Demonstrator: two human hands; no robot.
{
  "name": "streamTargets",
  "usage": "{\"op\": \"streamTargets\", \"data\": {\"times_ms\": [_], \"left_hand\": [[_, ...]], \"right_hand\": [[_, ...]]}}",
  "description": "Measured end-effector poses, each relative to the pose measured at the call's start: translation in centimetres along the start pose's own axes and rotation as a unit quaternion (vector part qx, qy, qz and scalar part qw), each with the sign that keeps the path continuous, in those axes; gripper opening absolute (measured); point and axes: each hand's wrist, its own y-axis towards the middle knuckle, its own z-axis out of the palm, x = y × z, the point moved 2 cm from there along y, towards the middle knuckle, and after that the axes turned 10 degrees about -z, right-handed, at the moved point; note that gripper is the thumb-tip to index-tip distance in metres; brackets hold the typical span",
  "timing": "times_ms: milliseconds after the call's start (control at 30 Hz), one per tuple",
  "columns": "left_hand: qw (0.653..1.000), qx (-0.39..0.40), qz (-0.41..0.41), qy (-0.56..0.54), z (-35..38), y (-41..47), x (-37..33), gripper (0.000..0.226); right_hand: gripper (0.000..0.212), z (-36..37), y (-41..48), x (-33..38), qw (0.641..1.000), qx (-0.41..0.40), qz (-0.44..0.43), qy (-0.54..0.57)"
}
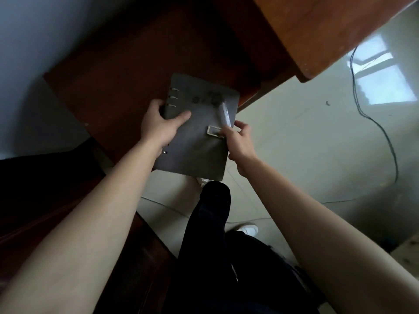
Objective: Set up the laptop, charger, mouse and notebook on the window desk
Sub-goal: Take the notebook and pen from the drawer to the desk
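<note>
A: Left hand (158, 125)?
B: Curled round the ring-bound edge of the grey notebook (195, 132); thumb flat on the cover, fingers underneath; firm grasp.
A: Right hand (238, 141)?
B: Fingers half-bent at the opposite edge, pinching by the pale clasp (214, 131); touching the clear pen (225, 115) clipped there.
A: Where is the notebook?
B: Closed, held in the air between both hands; over the dark wooden tabletop (127, 71) edge and the pale floor (317, 143); black cable (374, 123) on the floor, well apart.

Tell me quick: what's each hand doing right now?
Left hand: closed on the spine edge of the grey notebook, thumb on the cover.
Right hand: fingers pinching at the notebook's clasp edge, beside the pen.
</note>
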Motion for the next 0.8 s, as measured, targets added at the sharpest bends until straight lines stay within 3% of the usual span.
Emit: {"op": "streamTargets", "data": {"times_ms": [67, 167, 233, 467, 800], "left_hand": [[0.999, 0.006, -0.013, -0.044, 0.3, -2.7, 1.5, 0.05], [0.998, 0.036, -0.004, -0.056, 1.2, -6.9, 2.5, 0.05], [0.997, 0.054, 0.008, -0.061, 1.9, -9.8, 2.2, 0.053], [0.98, 0.178, 0.037, -0.084, 7.4, -22.7, -1.9, 0.031], [0.938, 0.32, 0.118, 0.065, 17.9, -42.3, -12.6, 0.025]], "right_hand": [[0.046, -1.5, -1.8, -0.4, 1.0, 0.014, -0.012, -0.01], [0.009, -4.4, -5.1, -1.2, 0.998, 0.035, -0.043, -0.028], [0.004, -6.7, -7.5, -1.6, 0.997, 0.041, -0.07, -0.021], [0.014, -19.3, -17.9, -2.2, 0.99, -0.022, -0.141, 0.013], [0.039, -41.0, -31.2, -2.3, 0.974, -0.115, -0.155, 0.118]]}}
